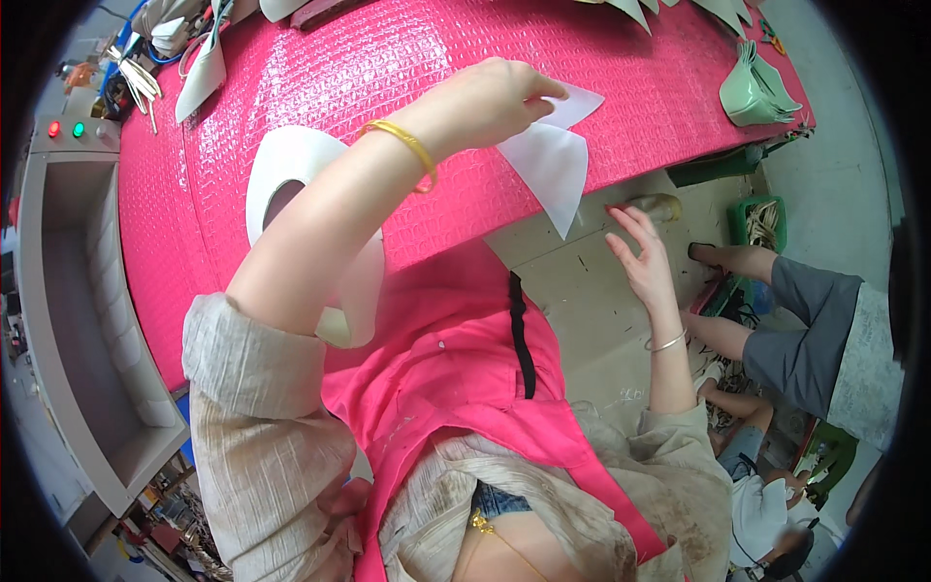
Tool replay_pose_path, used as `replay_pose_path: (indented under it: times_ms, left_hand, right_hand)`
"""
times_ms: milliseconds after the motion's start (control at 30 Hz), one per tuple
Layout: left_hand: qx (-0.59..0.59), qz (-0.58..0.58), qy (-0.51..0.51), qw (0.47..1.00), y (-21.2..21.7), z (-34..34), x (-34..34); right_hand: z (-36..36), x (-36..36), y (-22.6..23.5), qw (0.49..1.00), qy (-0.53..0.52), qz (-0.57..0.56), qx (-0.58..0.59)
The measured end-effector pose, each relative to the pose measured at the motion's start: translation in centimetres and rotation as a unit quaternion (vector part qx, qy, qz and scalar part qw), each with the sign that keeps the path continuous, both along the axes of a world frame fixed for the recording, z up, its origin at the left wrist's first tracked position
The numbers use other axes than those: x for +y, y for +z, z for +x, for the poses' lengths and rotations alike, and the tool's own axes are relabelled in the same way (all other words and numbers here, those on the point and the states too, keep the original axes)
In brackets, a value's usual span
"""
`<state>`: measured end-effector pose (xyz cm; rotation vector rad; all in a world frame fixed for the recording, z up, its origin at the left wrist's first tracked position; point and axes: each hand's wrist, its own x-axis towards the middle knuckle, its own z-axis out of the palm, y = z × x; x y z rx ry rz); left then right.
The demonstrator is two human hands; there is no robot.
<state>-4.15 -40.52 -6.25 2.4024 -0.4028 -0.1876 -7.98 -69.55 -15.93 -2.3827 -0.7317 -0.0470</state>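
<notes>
The forearm hides part of the white roll (291, 170), perhaps tape.

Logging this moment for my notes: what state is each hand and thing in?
left hand: raised, fingers pinching the white cut piece
white cut piece: held, hanging over the table's edge
right hand: open, empty, fingers spread
large white roll: lying on the pink table
green pieces: stacked at the table's far corner

white paper piece (553, 160), pink textured table cover (388, 58), gold bangle (407, 145), pink apron (456, 369)
</notes>
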Motion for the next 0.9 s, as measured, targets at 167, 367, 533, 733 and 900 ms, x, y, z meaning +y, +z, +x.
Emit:
replay_pose_path:
  times_ms: [167,367,533,733,900]
  left_hand:
    - [0.071,0.02,-0.028,0.997,-2.2,2.5,-1.0]
    - [0.054,0.023,-0.003,0.998,-0.7,2.5,-0.9]
    - [0.102,-0.315,-0.154,0.931,3.9,-1.5,0.2]
    - [0.252,-0.258,-0.02,0.933,5.5,-10.9,3.5]
    - [0.179,-0.38,0.229,0.878,4.3,-18.9,5.5]
  right_hand:
    - [-0.8,7.1,2.3,0.82,-0.092,0.309,0.473]
    - [-5.7,5.2,11.2,0.993,0.109,0.045,-0.006]
    - [-3.9,5.8,13.5,0.982,0.187,-0.011,0.009]
    - [-2.0,9.5,15.7,0.938,0.34,0.005,0.061]
    - [-2.5,15.0,12.3,0.879,0.326,0.148,0.314]
